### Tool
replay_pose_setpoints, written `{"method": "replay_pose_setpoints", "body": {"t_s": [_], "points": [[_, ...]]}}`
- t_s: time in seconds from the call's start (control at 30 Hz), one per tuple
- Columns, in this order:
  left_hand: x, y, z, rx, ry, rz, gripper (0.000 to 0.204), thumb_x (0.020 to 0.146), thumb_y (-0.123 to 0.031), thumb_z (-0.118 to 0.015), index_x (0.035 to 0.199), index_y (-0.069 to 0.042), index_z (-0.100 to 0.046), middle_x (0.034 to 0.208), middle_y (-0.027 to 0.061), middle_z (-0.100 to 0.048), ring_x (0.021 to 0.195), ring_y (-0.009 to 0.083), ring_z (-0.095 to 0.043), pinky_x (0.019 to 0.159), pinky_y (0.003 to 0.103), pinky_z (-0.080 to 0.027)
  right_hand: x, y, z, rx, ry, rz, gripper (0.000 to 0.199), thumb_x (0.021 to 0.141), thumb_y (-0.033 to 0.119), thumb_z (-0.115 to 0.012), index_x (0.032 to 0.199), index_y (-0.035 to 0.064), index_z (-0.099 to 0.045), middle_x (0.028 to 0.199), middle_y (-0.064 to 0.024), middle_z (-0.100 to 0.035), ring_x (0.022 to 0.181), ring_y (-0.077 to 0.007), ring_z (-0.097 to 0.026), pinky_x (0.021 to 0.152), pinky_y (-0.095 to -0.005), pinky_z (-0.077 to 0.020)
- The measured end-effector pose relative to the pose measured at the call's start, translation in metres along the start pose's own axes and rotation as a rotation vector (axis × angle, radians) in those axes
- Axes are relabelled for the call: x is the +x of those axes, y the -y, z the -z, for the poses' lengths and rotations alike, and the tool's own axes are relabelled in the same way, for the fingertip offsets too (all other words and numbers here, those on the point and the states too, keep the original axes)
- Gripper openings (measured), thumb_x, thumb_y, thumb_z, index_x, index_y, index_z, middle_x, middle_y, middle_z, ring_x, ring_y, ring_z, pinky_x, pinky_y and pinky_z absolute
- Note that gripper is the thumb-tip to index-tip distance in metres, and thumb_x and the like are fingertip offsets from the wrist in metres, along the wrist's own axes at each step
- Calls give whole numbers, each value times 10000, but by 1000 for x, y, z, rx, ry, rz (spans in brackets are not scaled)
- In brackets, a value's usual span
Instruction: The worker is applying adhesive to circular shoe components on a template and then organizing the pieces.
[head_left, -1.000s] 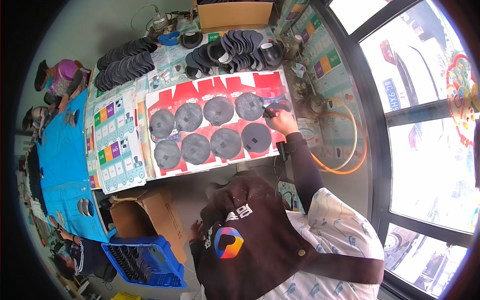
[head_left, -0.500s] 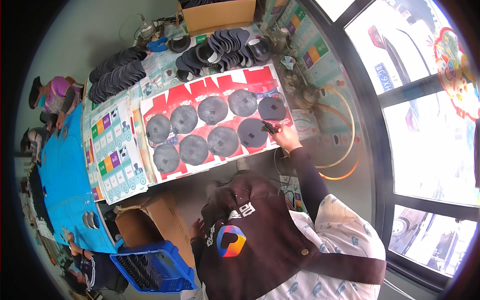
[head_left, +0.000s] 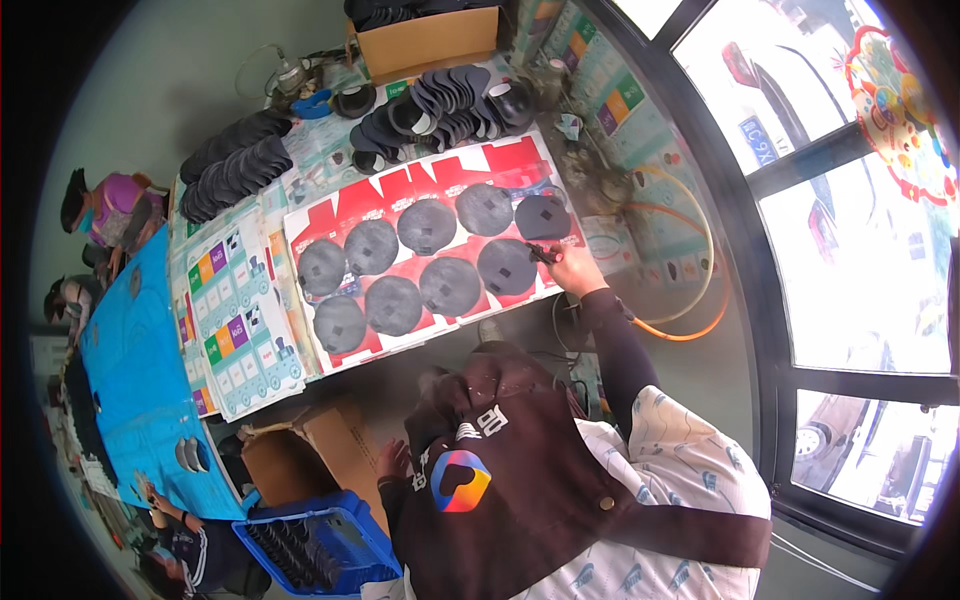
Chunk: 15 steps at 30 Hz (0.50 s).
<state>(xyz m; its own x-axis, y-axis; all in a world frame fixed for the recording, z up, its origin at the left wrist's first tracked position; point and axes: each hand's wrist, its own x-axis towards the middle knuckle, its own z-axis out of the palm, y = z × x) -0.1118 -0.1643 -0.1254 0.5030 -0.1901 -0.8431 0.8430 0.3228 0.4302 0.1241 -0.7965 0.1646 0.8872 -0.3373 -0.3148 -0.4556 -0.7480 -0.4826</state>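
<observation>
My right hand (head_left: 573, 267) is gripping a dark tool (head_left: 547, 254) at the near edge of the dark discs (head_left: 508, 267), which are lying in rows on a red-and-white sheet (head_left: 515, 157). My left hand (head_left: 394, 460) is hanging beside my apron (head_left: 540, 480); whether it is open I cannot tell. Behind the sheet, dark stacks (head_left: 237, 178) and a carton (head_left: 430, 46) are crowding the space; an orange hose (head_left: 685, 336) is curving on my right; a blue crate (head_left: 352, 503) is standing on my left.
</observation>
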Motion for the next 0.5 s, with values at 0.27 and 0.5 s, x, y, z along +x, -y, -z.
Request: {"method": "replay_pose_setpoints", "body": {"t_s": [0.27, 0.5], "points": [[11, 13, 2, -102, 100, 113, 561, 959, -489, -558, 1426, -179, -536, 1436, 58, -564, 1258, 256, -548, 1058, 418, -416, -4, -20, -14, 150, -102, 45, 319, 847, 150, -548, 1098, 43, -712, 960, -305, -672, 992, -461, -643, 852, -530, -499], [20, 0, -2, -101, 121, 106, 471, 1008, -354, -524, 1437, -159, -528, 1418, 64, -590, 1217, 239, -580, 967, 398, -481, 1, -62, -32, 29, -11, 76, 310, 840, 201, -570, 1061, 33, -707, 923, -296, -683, 969, -469, -649, 847, -541, -501]]}}
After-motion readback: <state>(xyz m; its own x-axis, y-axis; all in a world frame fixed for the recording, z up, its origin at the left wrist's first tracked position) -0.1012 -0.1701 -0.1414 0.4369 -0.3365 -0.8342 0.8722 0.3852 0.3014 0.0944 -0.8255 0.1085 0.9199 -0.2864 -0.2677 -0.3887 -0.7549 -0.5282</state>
